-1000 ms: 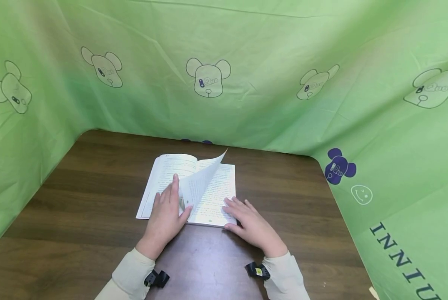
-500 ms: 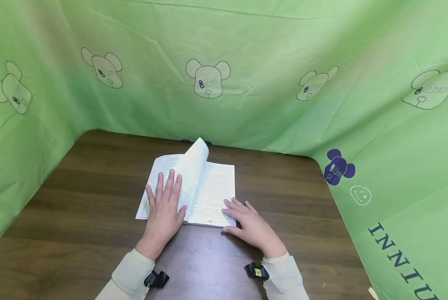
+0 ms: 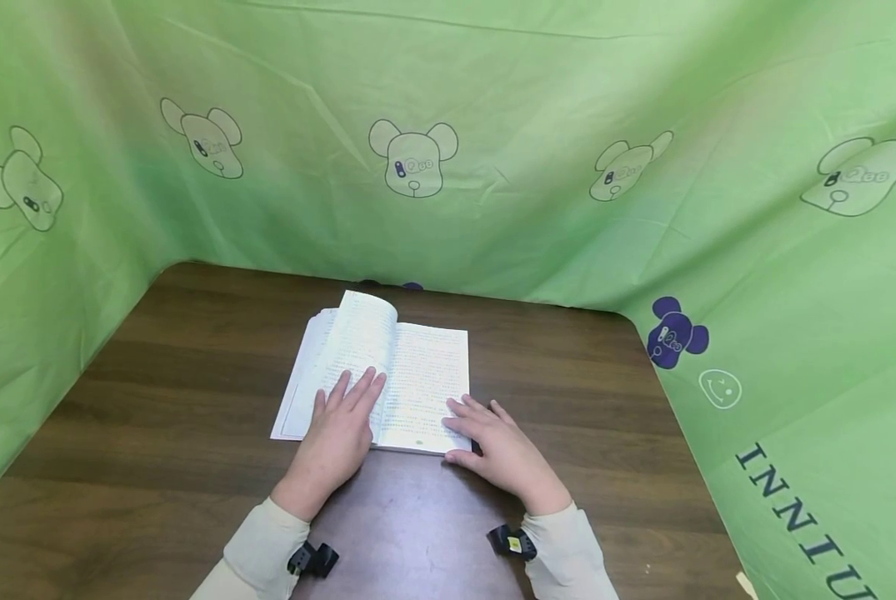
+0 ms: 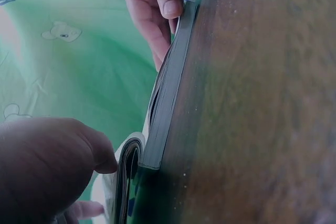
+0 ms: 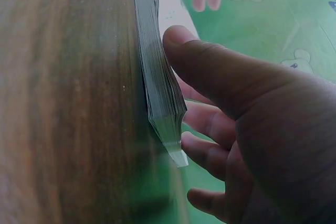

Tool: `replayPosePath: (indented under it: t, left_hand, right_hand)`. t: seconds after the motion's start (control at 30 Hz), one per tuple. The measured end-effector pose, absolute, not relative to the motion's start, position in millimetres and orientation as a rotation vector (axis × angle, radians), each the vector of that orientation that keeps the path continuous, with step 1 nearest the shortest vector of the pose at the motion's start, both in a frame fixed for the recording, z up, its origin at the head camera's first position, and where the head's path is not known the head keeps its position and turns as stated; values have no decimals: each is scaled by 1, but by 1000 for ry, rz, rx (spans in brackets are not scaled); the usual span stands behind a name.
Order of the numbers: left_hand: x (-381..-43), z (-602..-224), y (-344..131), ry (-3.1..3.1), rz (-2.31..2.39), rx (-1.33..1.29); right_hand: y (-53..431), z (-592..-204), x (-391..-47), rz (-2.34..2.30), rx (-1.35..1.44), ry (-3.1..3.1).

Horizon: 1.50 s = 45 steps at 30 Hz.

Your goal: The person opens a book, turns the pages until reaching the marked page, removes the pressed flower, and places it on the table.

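Note:
An open book with printed pages lies on the brown table. Its left side carries a leaf whose top bows up, angled over the pages beneath. My left hand rests on that leaf close to the spine, fingers extended. At the lower right corner of the right page lies my right hand, fingers relaxed on the page. In the right wrist view the thumb is at the book's lower edge. The left wrist view shows the page block edge-on, the left pages curling up beside the left thumb.
A green curtain with bear-head prints hangs around the back and sides of the wooden table. Each wrist wears a black device, the left one and the right one.
The leaf has swung from right to left across the spine and come down onto the left pages. My left hand spread, then shifted right toward the spine. The right hand stayed put.

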<state>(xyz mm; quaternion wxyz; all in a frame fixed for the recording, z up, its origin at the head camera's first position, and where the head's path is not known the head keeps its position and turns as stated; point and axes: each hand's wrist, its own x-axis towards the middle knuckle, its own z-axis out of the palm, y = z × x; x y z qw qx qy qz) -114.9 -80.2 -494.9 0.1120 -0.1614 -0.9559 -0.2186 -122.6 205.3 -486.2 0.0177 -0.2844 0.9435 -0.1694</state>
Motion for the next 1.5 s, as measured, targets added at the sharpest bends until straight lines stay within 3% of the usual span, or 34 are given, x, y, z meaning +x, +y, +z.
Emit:
replayPosePath:
  t: [1.5]
  left_hand:
    - [-113,-498,-82,-2977,-592,-331]
  right_hand:
    - [207,-484,-122,-475,-951,2942]
